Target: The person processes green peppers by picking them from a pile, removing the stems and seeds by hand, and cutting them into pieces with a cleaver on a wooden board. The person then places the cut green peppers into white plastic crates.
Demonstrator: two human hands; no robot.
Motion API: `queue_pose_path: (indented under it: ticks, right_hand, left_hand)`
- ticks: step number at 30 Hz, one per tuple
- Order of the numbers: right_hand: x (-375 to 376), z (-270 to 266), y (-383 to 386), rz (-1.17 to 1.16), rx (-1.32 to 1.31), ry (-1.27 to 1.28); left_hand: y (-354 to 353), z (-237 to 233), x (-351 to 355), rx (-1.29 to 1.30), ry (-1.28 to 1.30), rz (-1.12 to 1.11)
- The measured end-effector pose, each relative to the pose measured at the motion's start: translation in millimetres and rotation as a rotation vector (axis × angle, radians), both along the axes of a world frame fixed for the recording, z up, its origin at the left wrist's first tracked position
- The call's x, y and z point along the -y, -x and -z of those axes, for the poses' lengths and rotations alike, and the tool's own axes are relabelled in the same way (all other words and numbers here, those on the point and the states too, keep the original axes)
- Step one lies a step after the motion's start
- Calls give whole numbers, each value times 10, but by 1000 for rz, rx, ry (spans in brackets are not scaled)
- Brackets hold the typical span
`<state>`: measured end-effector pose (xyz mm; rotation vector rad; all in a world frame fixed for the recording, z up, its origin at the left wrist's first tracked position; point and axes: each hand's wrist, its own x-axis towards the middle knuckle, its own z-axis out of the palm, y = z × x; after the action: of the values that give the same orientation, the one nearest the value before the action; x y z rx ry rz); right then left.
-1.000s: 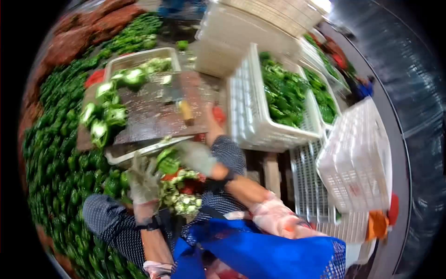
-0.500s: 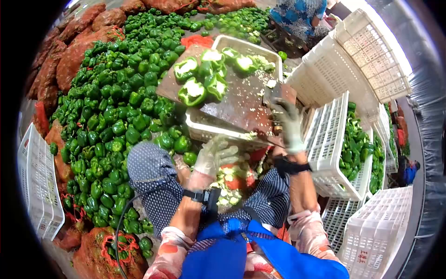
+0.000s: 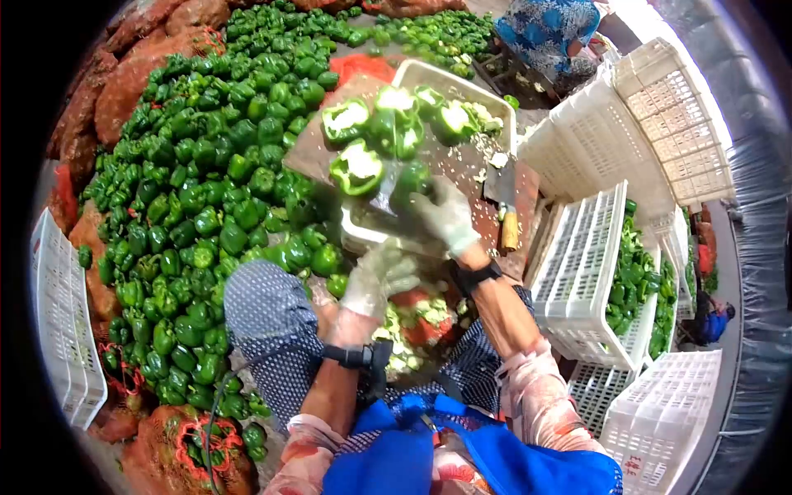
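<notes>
My gloved left hand (image 3: 378,280) is below the near edge of the white tray (image 3: 351,227), fingers apart and blurred, nothing visible in it. Over the tray, my gloved right hand (image 3: 448,216) has its fingers against a dark green pepper (image 3: 410,179), which looks gripped but is blurred. A knife (image 3: 509,227) with a wooden handle lies on the brown board to the right, clear of both hands. Cut green peppers (image 3: 356,167) rest with pale insides showing on the board's left part. Pale seeds and scraps are scattered on the board.
Whole green peppers (image 3: 198,214) are heaped at the left beside red mesh sacks (image 3: 136,99). White crates (image 3: 577,256) stand at the right, some holding green peppers. A person in blue patterned clothing (image 3: 546,31) is at the top. Pale scraps lie between my knees.
My right hand has moved left from the knife, which now lies released on the board. A dark green pepper now shows at its fingers. My left hand remains low, slightly shifted.
</notes>
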<state>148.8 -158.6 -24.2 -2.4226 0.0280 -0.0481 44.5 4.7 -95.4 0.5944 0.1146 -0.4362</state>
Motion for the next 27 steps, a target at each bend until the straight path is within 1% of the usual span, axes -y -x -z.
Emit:
queue_pose_path:
  ticks: [2, 3, 4, 5, 7, 9, 10, 11, 14, 15, 18, 19, 20, 22, 23, 25, 27]
  right_hand:
    - [102, -144, 418, -20, -86, -177]
    - [140, -176, 621, -108, -134, -277]
    - [77, -167, 801, -64, -273, -315]
    - [9, -154, 971, -125, -267, -317]
    - [-64, -107, 1191, -214, -281, -358]
    - [32, -61, 1297, -338, -127, -331]
    - [83, -76, 1328, -395, -56, -290]
    - [142, -30, 1354, -493, 57, -197]
    - [140, -162, 1475, -562, 81, -34]
    - [158, -191, 1499, -573, -10, -58]
    - [176, -143, 1561, -573, -182, -177]
    - [165, -120, 1589, -583, -184, -185]
    - [151, -100, 1605, -591, -185, -191]
    - [138, -56, 1630, -607, -186, -199]
    - [156, 56, 1708, -595, -5, -159]
    - [136, 73, 1705, -562, 18, -76]
    - [77, 101, 1686, -486, 11, -4]
  left_hand:
    - [-15, -182, 59, -77, -106, -88]
    - [-87, -305, 78, -23, -106, -16]
    - [-36, -210, 115, 20, -100, -64]
    - [15, -119, 150, 64, -93, -111]
    - [61, -55, 150, 80, 0, -80]
    - [101, -41, 155, 101, 105, -58]
    - [123, -73, 166, 100, 99, -44]
    - [142, -115, 177, 100, 93, -29]
    - [241, -300, 210, 36, 169, -25]
    - [250, -338, 214, 35, 78, -7]
    - [331, -264, 251, -13, 165, 45]
    - [308, -151, 236, 63, 32, 87]
    - [306, -95, 249, 13, 109, 97]
    - [352, -269, 244, -34, 117, 113]
    - [347, -276, 240, -25, 127, 117]
    - [330, -266, 245, -12, 152, 125]
    - [328, -226, 290, -21, 65, 124]
